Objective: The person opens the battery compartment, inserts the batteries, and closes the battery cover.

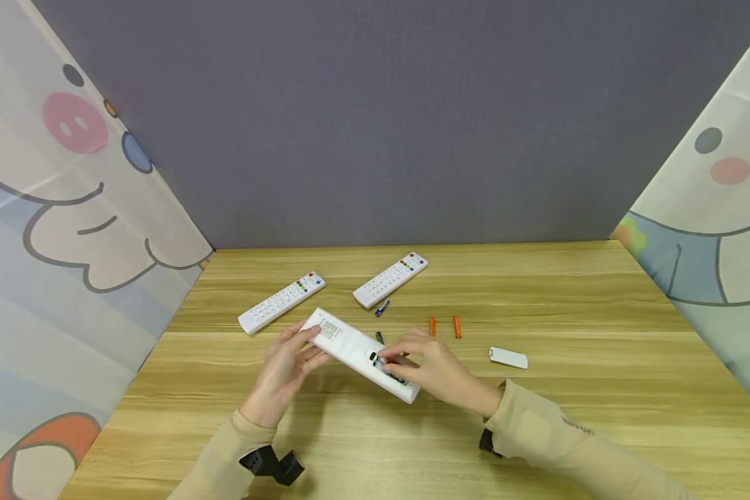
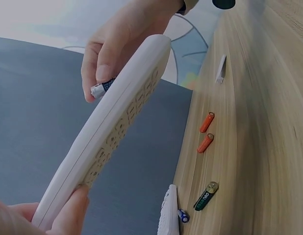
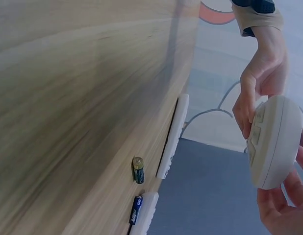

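A white remote control [image 1: 350, 345] is held above the table, tilted, its back with a printed code label facing up. My left hand [image 1: 282, 375] grips its far left end, thumb on the back and fingers beneath. At the other end, my right hand [image 1: 436, 368] pinches a battery [image 2: 102, 88] at the uncovered battery compartment [image 1: 395, 376]. A silvery end and dark blue wrapper show in the left wrist view. How far the battery sits inside is hidden by the fingers. On the table to the right lies a white battery cover [image 1: 508, 357].
Two more white remotes [image 1: 282, 303] [image 1: 390, 280] lie buttons up toward the back. A blue battery [image 1: 382, 308] and a dark green battery [image 3: 138, 170] are near them. Two orange batteries [image 1: 432, 326] [image 1: 457, 326] lie right of centre. A grey partition [image 1: 412, 139] rises behind the table.
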Motion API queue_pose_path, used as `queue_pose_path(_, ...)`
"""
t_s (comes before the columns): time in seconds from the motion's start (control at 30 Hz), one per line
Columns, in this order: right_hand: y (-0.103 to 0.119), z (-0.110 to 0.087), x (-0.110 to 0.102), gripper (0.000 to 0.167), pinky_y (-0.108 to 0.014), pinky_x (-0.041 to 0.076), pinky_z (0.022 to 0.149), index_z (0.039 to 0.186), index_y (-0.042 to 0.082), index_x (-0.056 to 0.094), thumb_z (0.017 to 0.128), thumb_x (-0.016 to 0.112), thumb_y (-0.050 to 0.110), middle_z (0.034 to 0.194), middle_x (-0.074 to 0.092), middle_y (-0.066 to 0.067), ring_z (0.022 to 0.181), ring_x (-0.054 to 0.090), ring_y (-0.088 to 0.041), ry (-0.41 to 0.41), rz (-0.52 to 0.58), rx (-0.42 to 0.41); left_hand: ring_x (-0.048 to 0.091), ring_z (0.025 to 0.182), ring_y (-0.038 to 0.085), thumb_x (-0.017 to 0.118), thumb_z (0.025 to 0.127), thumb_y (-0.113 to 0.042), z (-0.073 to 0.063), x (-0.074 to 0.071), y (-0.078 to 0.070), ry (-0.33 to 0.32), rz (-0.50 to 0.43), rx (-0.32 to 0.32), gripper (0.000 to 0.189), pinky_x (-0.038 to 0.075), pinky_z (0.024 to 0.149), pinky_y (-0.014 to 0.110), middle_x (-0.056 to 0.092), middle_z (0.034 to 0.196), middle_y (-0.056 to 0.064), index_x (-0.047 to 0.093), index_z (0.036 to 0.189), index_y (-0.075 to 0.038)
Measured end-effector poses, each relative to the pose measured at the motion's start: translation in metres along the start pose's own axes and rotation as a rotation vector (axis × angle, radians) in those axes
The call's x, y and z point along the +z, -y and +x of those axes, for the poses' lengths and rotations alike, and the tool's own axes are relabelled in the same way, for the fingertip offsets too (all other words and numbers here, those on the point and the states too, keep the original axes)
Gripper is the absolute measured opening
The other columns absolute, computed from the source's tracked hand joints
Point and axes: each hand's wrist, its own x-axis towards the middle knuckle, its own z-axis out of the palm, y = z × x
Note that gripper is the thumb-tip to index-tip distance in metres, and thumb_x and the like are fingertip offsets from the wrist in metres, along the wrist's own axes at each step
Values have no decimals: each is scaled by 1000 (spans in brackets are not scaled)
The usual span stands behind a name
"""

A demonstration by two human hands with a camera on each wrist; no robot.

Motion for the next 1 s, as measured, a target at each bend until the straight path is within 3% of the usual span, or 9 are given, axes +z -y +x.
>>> queue_pose_path(0.1, 1, -2, 0, 21, -24, 47, 74, 98, 14, 67, 79, 67, 20, 98, 58, 5, 91, 48, -10, 15, -72, -60, 60, 75, 18, 48, 87, -1, 1, 0, 0, -1, -10, -1, 38, 53, 74, 31, 53, 92, 6, 32, 122, 2)
queue_pose_path(0.27, -1, -6, 2, 33, -21, 50, 72, 106, 14, 62, 76, 69, 24, 112, 48, -5, 99, 47, -17, 54, -100, -84, 60, 76, 18, 47, 87, 0, 1, 0, 0, -3, -17, -2, 37, 53, 74, 31, 53, 93, 5, 32, 121, 2)
queue_pose_path(0.43, -5, -8, 4, 49, -30, 48, 82, 112, 15, 54, 69, 74, 29, 123, 43, -10, 106, 47, -24, 86, -178, -133, 60, 76, 18, 47, 87, 0, 0, 1, 0, 3, -12, -2, 38, 53, 74, 31, 53, 93, 6, 31, 122, 3)
queue_pose_path(0.67, -5, -12, 5, 58, -24, 50, 75, 119, 14, 48, 67, 74, 18, 124, 42, -18, 95, 54, -23, 146, -237, -161, 61, 75, 18, 47, 87, -1, -1, 2, -1, 3, 5, 3, 37, 53, 71, 29, 53, 92, 6, 33, 121, 2)
queue_pose_path(1.0, -12, -14, 8, 55, -12, 48, 70, 115, 8, 53, 63, 73, 13, 118, 47, -17, 85, 57, -18, 60, -297, -302, 62, 74, 19, 48, 87, 0, 0, 2, 1, -2, -10, -5, 40, 53, 74, 33, 57, 89, 5, 33, 123, 4)
